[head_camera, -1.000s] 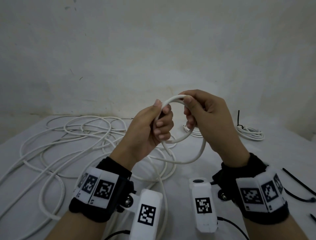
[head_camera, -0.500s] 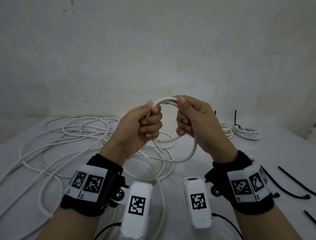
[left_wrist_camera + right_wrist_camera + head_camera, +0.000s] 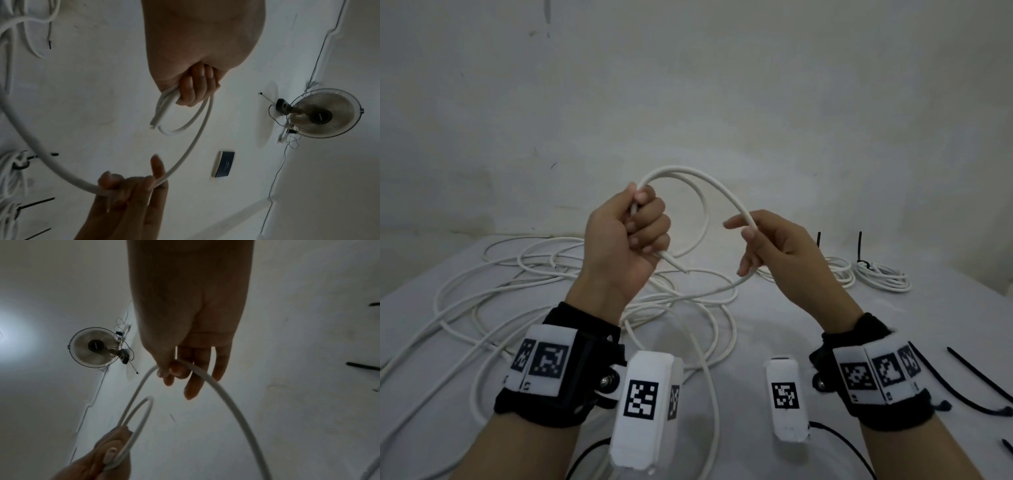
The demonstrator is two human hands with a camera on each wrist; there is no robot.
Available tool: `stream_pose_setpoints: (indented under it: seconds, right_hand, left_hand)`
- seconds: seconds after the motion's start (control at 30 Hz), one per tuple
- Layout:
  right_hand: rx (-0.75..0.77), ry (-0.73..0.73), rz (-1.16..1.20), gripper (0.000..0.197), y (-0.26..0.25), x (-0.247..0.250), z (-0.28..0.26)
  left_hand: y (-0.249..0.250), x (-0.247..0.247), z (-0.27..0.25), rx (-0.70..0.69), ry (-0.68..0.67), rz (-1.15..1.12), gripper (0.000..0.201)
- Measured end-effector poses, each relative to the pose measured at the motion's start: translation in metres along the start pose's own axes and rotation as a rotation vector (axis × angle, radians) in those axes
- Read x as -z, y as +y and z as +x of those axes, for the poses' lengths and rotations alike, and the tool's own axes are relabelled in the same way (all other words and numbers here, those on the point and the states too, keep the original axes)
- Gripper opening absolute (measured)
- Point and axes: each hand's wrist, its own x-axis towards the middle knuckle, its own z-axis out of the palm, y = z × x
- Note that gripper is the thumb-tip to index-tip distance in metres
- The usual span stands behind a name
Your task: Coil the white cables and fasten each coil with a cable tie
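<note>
My left hand is raised in a fist and grips a small loop of white cable; the cable's cut end pokes out below the fist. From there the cable arcs over to my right hand, which holds it loosely between thumb and fingers, then drops to the loose tangle on the table. The left wrist view shows the fist on the doubled cable. The right wrist view shows thumb and fingers on the cable.
Two coils fastened with black ties lie at the back right. Loose black cable ties lie at the right edge of the white-covered table. A bare wall stands close behind, with a fan mounted high up.
My hands have drawn apart. The right hand has slid along the cable to the right, widening the arc; the left fist has risen and keeps its grip on the loop.
</note>
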Motion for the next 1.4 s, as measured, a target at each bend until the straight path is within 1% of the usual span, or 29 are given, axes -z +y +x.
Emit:
stream_pose_setpoints:
  seconds: [0.07,0.13,0.2,0.3,0.4,0.53,0.63,0.73,0.83,0.87,0.93,1.0,1.07,1.13,1.2,1.27,1.33,1.4]
  right_hand:
    - [0.029,0.003,-0.013,0.019,0.009,0.0,0.0]
    - [0.007,0.003,0.021,0.024,0.017,0.0,0.0]
    - [0.005,0.011,-0.032,0.027,0.024,-0.002,-0.001]
    - [0.095,0.048,-0.295,0.031,0.033,-0.003,-0.004]
    - [0.244,0.046,-0.535,0.02,0.034,-0.007,-0.004]
    - [0.401,-0.063,-0.81,0.019,0.016,-0.024,-0.006]
    - [0.498,-0.156,-0.881,0.019,-0.007,-0.035,-0.007]
    - [0.556,-0.162,-0.804,0.014,-0.025,-0.034,-0.007]
    - [0.517,-0.142,-0.625,0.017,-0.036,-0.028,-0.008]
    - [0.496,-0.114,-0.56,0.014,-0.038,-0.025,-0.008]
    - [0.462,-0.005,-0.45,0.005,-0.04,-0.021,-0.007]
    - [0.41,0.143,-0.349,0.004,-0.038,-0.015,-0.005]
    - [0.325,0.255,-0.233,0.004,-0.035,-0.01,-0.003]
    - [0.245,0.301,-0.148,0.01,-0.032,-0.01,-0.002]
    - [0.184,0.321,-0.083,0.013,-0.031,-0.012,-0.002]
    - [0.145,0.357,-0.021,0.014,-0.03,-0.015,-0.003]
    - [0.161,0.406,-0.04,0.013,-0.028,-0.018,-0.003]
    - [0.212,0.433,-0.091,0.011,-0.026,-0.018,-0.003]
  left_hand:
    - [0.009,0.004,0.0,-0.063,0.026,-0.042,0.04]
    - [0.016,0.008,-0.001,-0.115,0.046,-0.075,0.042]
    - [0.02,0.011,-0.001,-0.152,0.063,-0.094,0.044]
    - [0.021,0.014,0.0,-0.179,0.078,-0.117,0.043]
    - [0.019,0.016,0.002,-0.187,0.08,-0.12,0.042]
    - [0.013,0.018,0.006,-0.196,0.095,-0.016,0.039]
    - [0.006,0.019,0.008,-0.176,0.103,0.056,0.039]
    - [-0.002,0.015,0.009,-0.127,0.088,0.156,0.037]
    - [-0.016,0.002,0.006,-0.028,0.028,0.256,0.033]
    - [-0.022,-0.002,0.004,0.006,0.002,0.301,0.032]
    - [-0.034,-0.008,0.0,0.051,-0.041,0.414,0.031]
    - [-0.041,-0.01,-0.003,0.096,-0.092,0.488,0.033]
    - [-0.04,-0.011,-0.006,0.143,-0.167,0.489,0.035]
    - [-0.037,-0.013,-0.007,0.183,-0.201,0.475,0.034]
    - [-0.036,-0.017,-0.007,0.215,-0.188,0.428,0.034]
    - [-0.037,-0.02,-0.008,0.193,-0.135,0.391,0.037]
    - [-0.038,-0.023,-0.008,0.149,-0.052,0.39,0.043]
    - [-0.039,-0.025,-0.008,0.104,0.03,0.418,0.048]
